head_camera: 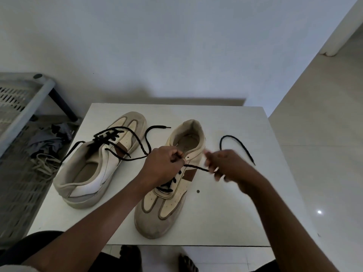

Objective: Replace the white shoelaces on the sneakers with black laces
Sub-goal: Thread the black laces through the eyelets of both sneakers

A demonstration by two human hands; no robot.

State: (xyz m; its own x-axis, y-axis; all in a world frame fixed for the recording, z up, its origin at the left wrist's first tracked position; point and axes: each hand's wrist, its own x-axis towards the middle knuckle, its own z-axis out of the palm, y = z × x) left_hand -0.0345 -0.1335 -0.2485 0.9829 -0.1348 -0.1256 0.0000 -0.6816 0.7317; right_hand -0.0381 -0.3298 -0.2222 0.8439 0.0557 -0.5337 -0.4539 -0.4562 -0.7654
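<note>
- My left hand (167, 165) is curled over the tongue of the right sneaker (167, 211), with its fingertips pinching the black lace (196, 168) close to the upper eyelets.
- My right hand (225, 165) is blurred. A taut strand runs from the shoe into its curled fingers, so I judge it is pinching the lace, though I cannot make out the exact grip.
- The right sneaker stands on the white table (225, 222) with its toe towards me. It is laced only over the lower rows, and the top eyelet (188, 157) looks bare.
- The lace's free end (237, 141) loops out on the table to the right of my right hand.
- Risk: a hard pull to the right could drag the sneaker sideways, because only my left hand steadies it.
- Risk: uneven tension could leave one end too short to tie.
- Risk: I could skip an eyelet or twist the strand, since my left hand hides the upper rows.
- Risk: the long end trailing from the left sneaker (88, 173) passes beneath my left hand and could snag.
- The old white laces (44, 163) lie off the table, on the left.
- I can read no brand, label or writing on either shoe.
</note>
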